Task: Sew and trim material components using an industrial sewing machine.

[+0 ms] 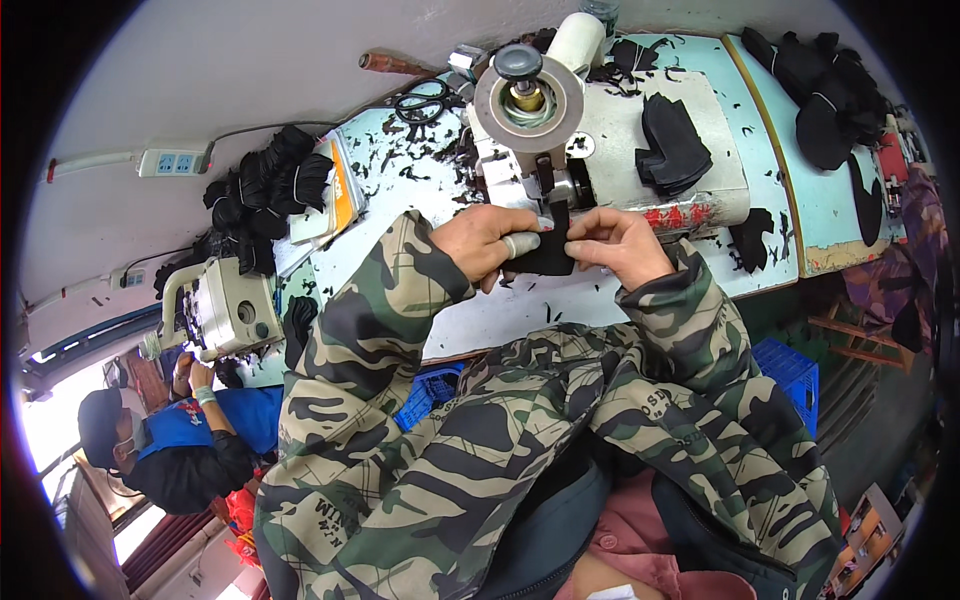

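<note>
Both hands pinch one black leather piece [551,250] against the machine [560,140] at the middle of the pale surface [520,310]: the left hand [490,245], a bandaged finger showing, grips its left edge and the right hand [625,245] its right edge. Scissors [420,102] lie far left, and a stack of black cut pieces [675,145] rests on the machine's right side

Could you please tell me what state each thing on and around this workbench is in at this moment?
Black piece: held by both hands, fed at the machine.
Left hand: gripping the piece, one finger taped.
Right hand: pinching the piece's right edge.
Machine: upright; running or not cannot be told.
Scissors: lying flat, blades shut.
Stack of black pieces: piled on the machine bed.
Blue crate: under the bench.
</note>
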